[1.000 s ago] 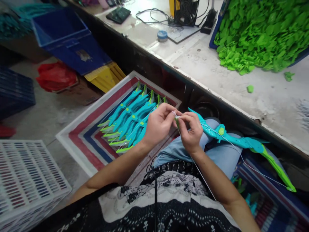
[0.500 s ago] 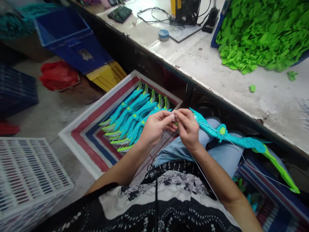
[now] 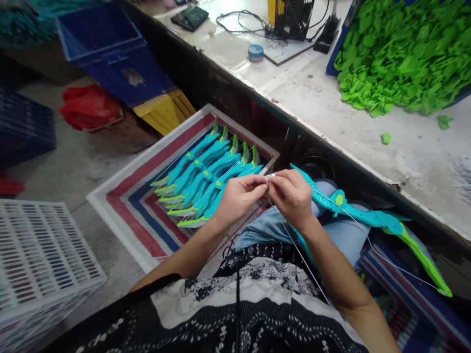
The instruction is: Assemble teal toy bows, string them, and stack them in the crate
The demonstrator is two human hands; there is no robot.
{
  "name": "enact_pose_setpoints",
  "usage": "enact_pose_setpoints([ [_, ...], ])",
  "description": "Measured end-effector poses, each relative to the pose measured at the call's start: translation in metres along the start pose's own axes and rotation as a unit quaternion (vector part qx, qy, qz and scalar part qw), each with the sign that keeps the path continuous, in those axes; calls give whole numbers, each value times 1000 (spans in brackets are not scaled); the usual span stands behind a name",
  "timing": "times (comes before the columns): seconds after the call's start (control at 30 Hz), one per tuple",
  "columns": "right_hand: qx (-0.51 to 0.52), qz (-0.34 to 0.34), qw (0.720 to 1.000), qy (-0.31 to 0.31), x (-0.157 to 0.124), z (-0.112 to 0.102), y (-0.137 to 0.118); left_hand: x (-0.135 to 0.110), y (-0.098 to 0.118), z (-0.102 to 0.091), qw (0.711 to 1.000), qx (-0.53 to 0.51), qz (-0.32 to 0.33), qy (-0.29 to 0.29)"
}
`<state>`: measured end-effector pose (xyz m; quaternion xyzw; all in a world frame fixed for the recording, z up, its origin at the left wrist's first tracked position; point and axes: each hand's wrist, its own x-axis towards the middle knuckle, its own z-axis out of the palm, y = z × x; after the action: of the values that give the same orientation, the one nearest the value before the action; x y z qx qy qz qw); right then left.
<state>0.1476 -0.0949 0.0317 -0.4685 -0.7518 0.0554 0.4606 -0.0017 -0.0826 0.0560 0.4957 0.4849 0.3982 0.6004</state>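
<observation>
Over my lap, my left hand (image 3: 235,196) and my right hand (image 3: 292,196) meet fingertip to fingertip, both pinching a thin white string (image 3: 302,261). A small white loop of it shows between the fingers. The string trails down past my right forearm. Across my thighs lies a turquoise toy bow (image 3: 362,214) with a lime-green tip and green centre piece, its own string (image 3: 386,257) running slack along it. Its near-left end is partly behind my right hand. Left of my hands, several similar toy bows (image 3: 202,162) lie side by side in a lined crate (image 3: 121,196).
A worktable (image 3: 294,93) runs along the far side, with a blue bin of green plastic pieces (image 3: 401,59), a fan (image 3: 293,18), a blue-lidded jar (image 3: 255,52) and a phone (image 3: 189,18). A white basket (image 3: 44,255) and a blue crate (image 3: 114,54) stand at left.
My hands have shifted slightly right and turned, still close together. The white loop has moved with them and shows between the fingertips. The bow on my lap stays almost in place.
</observation>
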Motion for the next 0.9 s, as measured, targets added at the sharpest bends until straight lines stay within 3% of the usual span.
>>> enact_pose_setpoints([
  [0.17, 131, 67, 989, -12, -17, 15, 0, -10, -16, -10, 994, 84, 19, 73],
  [0.27, 179, 95, 979, -33, -30, 26, -1, -16, -25, -23, 987, 140, 37, 65],
  [0.4, 163, 85, 982, -43, -44, 38, -8, -26, -32, -39, 983, 177, 41, 19],
  [0.6, 106, 36, 992, -60, -57, 48, -15, -42, -40, -44, 973, 223, 20, 52],
  [0.8, 38, 43, 997, -53, -66, 58, -21, -52, -37, -46, 968, 249, 32, 22],
  [0.9, 45, 47, 995, -82, -68, 57, -26, -51, -28, -59, 958, 278, 31, -65],
])
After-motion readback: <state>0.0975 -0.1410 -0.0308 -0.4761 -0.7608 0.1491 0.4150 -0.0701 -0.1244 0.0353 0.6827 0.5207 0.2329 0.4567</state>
